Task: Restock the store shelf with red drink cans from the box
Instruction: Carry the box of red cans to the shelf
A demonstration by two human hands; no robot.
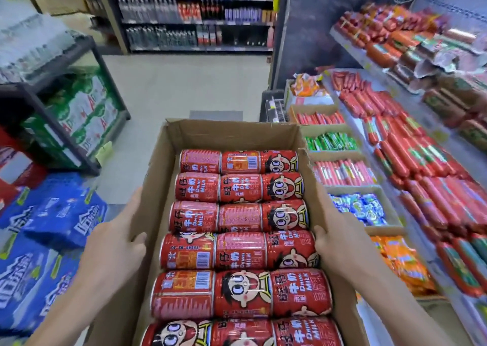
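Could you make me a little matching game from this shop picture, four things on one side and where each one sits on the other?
Things:
1. red drink cans
2. blue packs
3. red sausages
4. dark bottles

Places:
A. far shelves across the aisle
B. stacked at lower left
C. lying in rows in the cardboard box
D. sloping shelf on the right

Pairs: 1-C, 2-B, 3-D, 4-A

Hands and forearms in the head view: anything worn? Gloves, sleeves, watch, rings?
Nothing worn that shows. The left hand and right hand are bare: no gloves, rings or markings visible. Both forearms are bare to the frame's bottom edge; no sleeve, watch or strap in view.
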